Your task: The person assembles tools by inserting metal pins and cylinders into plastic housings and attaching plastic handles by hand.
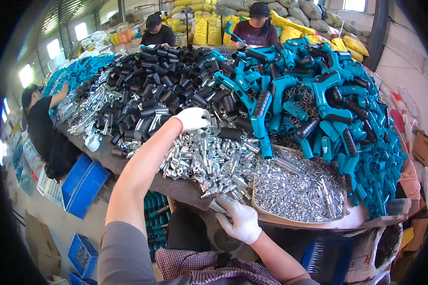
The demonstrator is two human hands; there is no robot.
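My left hand, in a white glove, reaches across the table to where the black sleeves meet the silver metal fittings. Its fingers are curled inward, and what they may hold is hidden. Close to my body, my right hand, also gloved, is closed around a short metal tube at the table's front edge. Just beyond that hand lies the heap of fittings. Beside it, a shallow tray holds many small metal pieces.
Teal plastic gun-shaped housings are piled high on the right. Three people sit around the table, one at left and two across. Blue crates stand on the floor at left; another blue bin is below right.
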